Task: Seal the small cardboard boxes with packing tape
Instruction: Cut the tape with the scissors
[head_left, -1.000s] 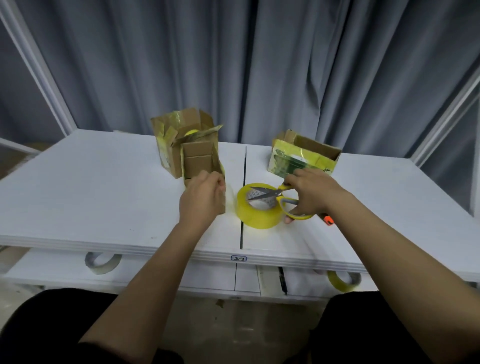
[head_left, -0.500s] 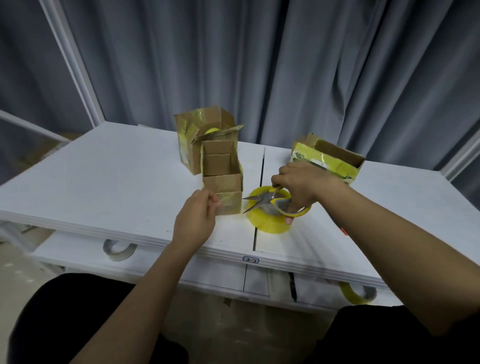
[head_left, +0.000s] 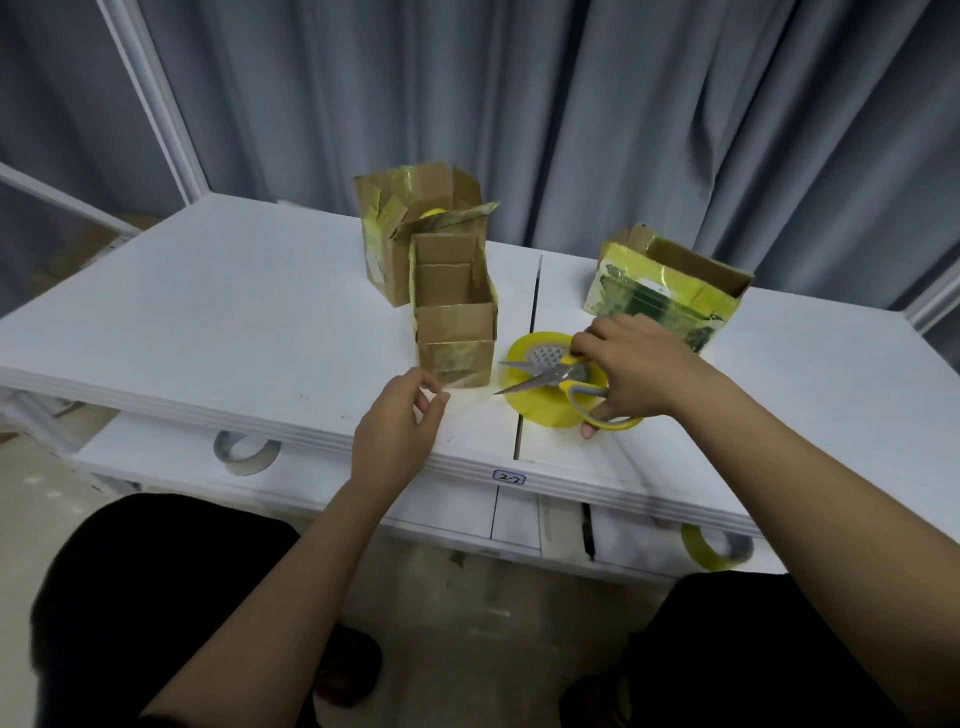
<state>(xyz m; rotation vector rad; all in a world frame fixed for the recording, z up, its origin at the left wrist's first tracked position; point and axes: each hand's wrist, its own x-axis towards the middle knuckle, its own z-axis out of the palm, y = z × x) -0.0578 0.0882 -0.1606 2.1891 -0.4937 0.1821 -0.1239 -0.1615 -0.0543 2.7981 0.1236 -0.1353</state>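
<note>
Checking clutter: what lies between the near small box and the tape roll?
Head view: only the scissors' blade tips over bare table, between small box and tape roll.

Your right hand (head_left: 639, 371) hides the scissors' (head_left: 558, 376) upper handle loop and part of the tape roll (head_left: 540, 413); the front box (head_left: 454, 332) screens the rear box's (head_left: 400, 228) lower corner.
</note>
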